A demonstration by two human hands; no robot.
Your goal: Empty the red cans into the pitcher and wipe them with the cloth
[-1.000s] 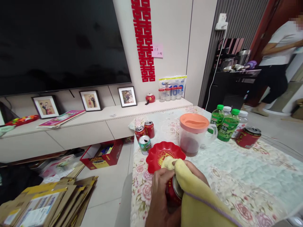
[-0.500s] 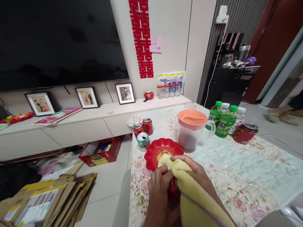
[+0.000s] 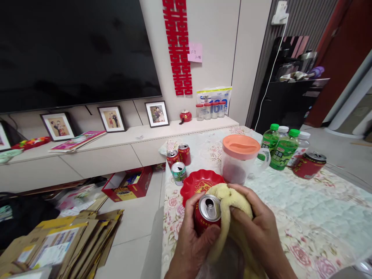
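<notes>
My left hand (image 3: 192, 242) is wrapped round a red drink can (image 3: 207, 213), whose opened top faces up toward me. Bunched in my right hand (image 3: 255, 223) is a yellow cloth (image 3: 232, 201), its edge pressed against the can's right side and hanging down below. Just beyond the can lies a red scalloped plate (image 3: 200, 181) with a gold pattern. Two red cans (image 3: 184, 154) and a green-and-white can (image 3: 178, 173) stand behind the plate to the left. A clear pitcher (image 3: 238, 161) with an orange lid, dark contents low inside, is behind the cloth.
Green-capped bottles (image 3: 283, 151), white-capped bottles (image 3: 300, 147) and a large red can (image 3: 309, 164) stand at the right of the flowered tablecloth (image 3: 302, 217). Flattened cardboard (image 3: 72, 240) and a red box (image 3: 128, 184) are on the floor at left. Framed photos (image 3: 157, 114) line the low cabinet.
The cloth, which covered the can's top, has moved right, and the can's opened top now shows. My hands have drawn apart slightly. The view has shifted a little to the left.
</notes>
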